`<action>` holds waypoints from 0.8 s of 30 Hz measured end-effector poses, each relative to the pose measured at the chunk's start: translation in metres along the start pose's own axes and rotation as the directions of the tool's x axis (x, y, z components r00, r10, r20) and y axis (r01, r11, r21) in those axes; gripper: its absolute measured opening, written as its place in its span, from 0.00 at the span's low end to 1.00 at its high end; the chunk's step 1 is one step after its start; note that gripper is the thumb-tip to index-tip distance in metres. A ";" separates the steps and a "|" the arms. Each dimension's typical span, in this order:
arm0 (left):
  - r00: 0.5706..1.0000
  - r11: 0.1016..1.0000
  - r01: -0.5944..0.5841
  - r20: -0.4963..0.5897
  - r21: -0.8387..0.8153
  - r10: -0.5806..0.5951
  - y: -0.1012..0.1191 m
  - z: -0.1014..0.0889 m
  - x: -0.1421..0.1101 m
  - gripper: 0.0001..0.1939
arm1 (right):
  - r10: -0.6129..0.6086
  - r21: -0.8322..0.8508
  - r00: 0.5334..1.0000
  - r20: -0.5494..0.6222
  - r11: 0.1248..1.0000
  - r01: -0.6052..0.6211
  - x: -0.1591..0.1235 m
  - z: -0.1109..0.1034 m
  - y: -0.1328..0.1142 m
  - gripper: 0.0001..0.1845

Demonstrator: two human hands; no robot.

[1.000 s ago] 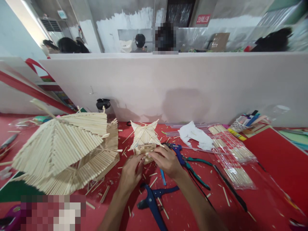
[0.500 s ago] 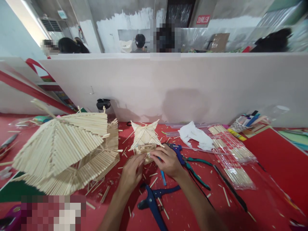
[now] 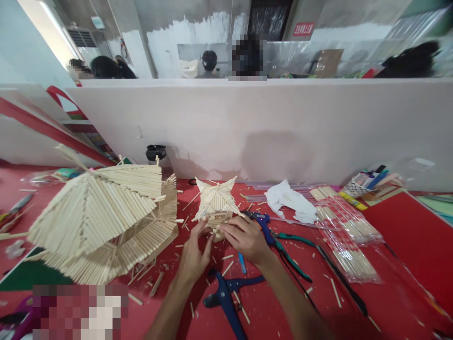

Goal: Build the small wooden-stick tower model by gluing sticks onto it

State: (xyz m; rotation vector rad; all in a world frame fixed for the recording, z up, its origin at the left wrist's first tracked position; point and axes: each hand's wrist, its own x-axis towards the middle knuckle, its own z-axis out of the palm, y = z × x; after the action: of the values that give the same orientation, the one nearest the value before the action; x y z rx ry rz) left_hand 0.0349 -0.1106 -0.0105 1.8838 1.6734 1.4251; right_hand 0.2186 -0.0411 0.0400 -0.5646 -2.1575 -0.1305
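A small pavilion model (image 3: 216,197) of thin wooden sticks, with a pointed star-shaped roof, stands on the red table in front of me. My left hand (image 3: 195,250) grips its front left side, fingers at the wall and thumb towards the front. At the front right, my right hand (image 3: 249,240) has its fingers bent and pressed together against the low front part; whatever they pinch is hidden. Beneath the right hand lies a blue strip (image 3: 242,263). A dark blue cutter (image 3: 226,297) rests nearer to me, between my forearms.
A larger stick pavilion (image 3: 95,208) fills the left side. Right of my hands lie a blue glue gun (image 3: 262,221), green-handled pliers (image 3: 293,259), white tissue (image 3: 288,200) and bagged sticks (image 3: 348,236). A pale partition (image 3: 198,113) stands behind; people sit beyond it.
My left hand's fingers have moved up along the model's left side, and the thumb has spread away from them. My right hand stays at the front right. The view has shifted slightly.
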 end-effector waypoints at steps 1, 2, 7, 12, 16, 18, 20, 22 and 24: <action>1.000 1.000 -0.013 0.000 0.008 0.013 0.000 0.000 0.000 0.22 | -0.005 -0.001 1.000 0.002 1.000 0.005 -0.001 0.000 0.000 0.09; 1.000 0.999 -0.028 -0.002 0.016 0.028 0.000 0.000 0.000 0.21 | -0.007 -0.001 1.000 0.006 1.000 0.007 -0.001 0.001 0.000 0.09; 0.997 0.995 -0.082 -0.001 0.056 0.082 -0.001 -0.002 0.001 0.18 | -0.007 -0.006 1.000 0.011 1.000 0.007 -0.003 0.001 0.001 0.09; 0.991 0.987 -0.133 -0.009 0.088 0.135 0.001 -0.003 0.002 0.14 | -0.060 -0.011 0.997 -0.042 0.998 0.059 -0.003 0.001 0.002 0.10; 0.989 0.984 -0.144 -0.012 0.103 0.146 0.001 -0.002 0.002 0.12 | -0.067 0.002 0.997 -0.044 0.998 0.067 -0.007 0.002 0.004 0.11; 0.989 0.983 -0.145 -0.013 0.108 0.147 0.002 -0.002 0.003 0.12 | -0.069 0.005 0.997 -0.043 0.998 0.069 -0.008 0.003 0.005 0.11; 0.987 0.982 -0.154 -0.017 0.110 0.157 0.003 -0.003 0.003 0.12 | -0.072 0.005 0.996 -0.044 0.997 0.073 -0.008 0.004 0.004 0.11; 0.987 0.981 -0.159 -0.016 0.108 0.162 0.004 -0.003 0.004 0.12 | -0.071 0.005 0.996 -0.050 0.997 0.072 -0.007 0.004 0.003 0.10; 0.987 0.982 -0.160 -0.013 0.102 0.162 0.005 -0.004 0.004 0.12 | -0.061 0.011 0.997 -0.054 0.998 0.062 -0.005 0.003 0.002 0.09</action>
State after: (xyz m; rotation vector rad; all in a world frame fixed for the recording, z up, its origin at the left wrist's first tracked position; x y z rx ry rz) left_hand 0.0344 -0.1099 -0.0035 2.1088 1.6642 1.4491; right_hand 0.2197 -0.0400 0.0343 -0.4826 -2.1230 -0.1636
